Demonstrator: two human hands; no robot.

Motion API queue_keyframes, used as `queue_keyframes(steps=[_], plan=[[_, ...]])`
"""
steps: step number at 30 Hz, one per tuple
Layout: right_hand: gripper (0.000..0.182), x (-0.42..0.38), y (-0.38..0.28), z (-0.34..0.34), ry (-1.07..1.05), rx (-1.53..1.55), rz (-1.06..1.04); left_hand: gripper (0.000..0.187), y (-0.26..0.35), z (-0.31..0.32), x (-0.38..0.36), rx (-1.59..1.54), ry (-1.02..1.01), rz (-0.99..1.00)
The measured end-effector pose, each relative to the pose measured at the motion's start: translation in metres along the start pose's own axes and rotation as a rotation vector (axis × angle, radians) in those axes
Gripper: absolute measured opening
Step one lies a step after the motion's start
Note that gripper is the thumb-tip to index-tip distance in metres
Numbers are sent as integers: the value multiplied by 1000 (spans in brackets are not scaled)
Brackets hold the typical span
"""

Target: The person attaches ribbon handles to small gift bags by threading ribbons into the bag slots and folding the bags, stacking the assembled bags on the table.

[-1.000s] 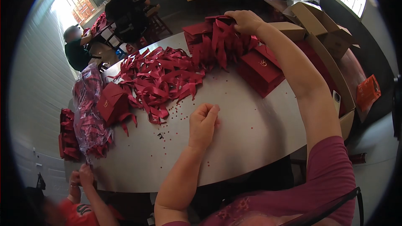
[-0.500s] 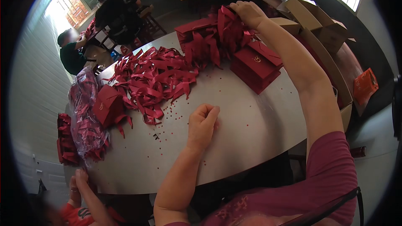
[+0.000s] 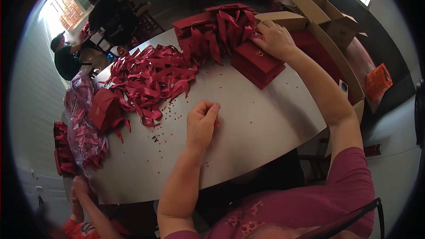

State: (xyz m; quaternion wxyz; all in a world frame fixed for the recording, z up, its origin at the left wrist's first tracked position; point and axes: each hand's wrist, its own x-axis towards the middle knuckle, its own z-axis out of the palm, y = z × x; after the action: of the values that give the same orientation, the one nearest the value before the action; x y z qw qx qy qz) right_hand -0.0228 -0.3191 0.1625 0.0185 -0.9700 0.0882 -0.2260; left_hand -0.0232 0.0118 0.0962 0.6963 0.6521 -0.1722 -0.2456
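My left hand is closed above the middle of the metal table; whatever its curled fingers may hold is hidden. At the table's far right, my right hand has its fingers spread, touching the rear of the red paper bags with a gold emblem. Left of that hand stand more red bags with ribbon handles. A tangled heap of red ribbons lies farther left, and beside it leans another red bag.
A plastic-wrapped red bundle lies at the left edge, near a co-worker's hands. Cardboard boxes and an orange packet are at the right. Small red dots dot the table. Two people sit in the back left.
My right hand has moved down and toward me, from the ribbon-handled bags to the emblem bags, and its fingers have spread. The whole view has shifted slightly. My left hand keeps its closed shape.
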Motion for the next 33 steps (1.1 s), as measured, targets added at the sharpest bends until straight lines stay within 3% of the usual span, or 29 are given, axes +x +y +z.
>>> queue_keyframes(steps=[2,5,8,11,14,16,18,19,21,28,33], plan=[[50,-22,0,11,-83,-153,252,16,1,2,-2,6,15,-9],[43,-32,21,22,-202,-6,351,15,-3,1,-1,26,-6,-2],[32,-44,23,14,-51,-135,270,16,-4,-2,1,3,7,18],[26,-55,6,-1,-100,-244,285,16,-5,-4,2,-12,16,50],[23,-73,-15,-5,-21,-93,155,16,-6,-1,0,38,0,35],[26,-77,-18,-2,-94,-55,166,17,-8,0,0,61,-46,15],[43,-80,-17,8,76,-71,131,17,-8,-1,0,67,-48,15],[43,-81,-18,7,78,-71,125,18,-8,-2,1,71,-51,9],[60,-86,-22,3,-12,36,334,18,-10,-4,2,61,-38,5],[62,-113,-26,-1,-34,29,316,22,-10,2,-1,101,-128,-18],[55,-126,-60,-16,121,-17,255,27,-14,13,0,50,-96,-17]])
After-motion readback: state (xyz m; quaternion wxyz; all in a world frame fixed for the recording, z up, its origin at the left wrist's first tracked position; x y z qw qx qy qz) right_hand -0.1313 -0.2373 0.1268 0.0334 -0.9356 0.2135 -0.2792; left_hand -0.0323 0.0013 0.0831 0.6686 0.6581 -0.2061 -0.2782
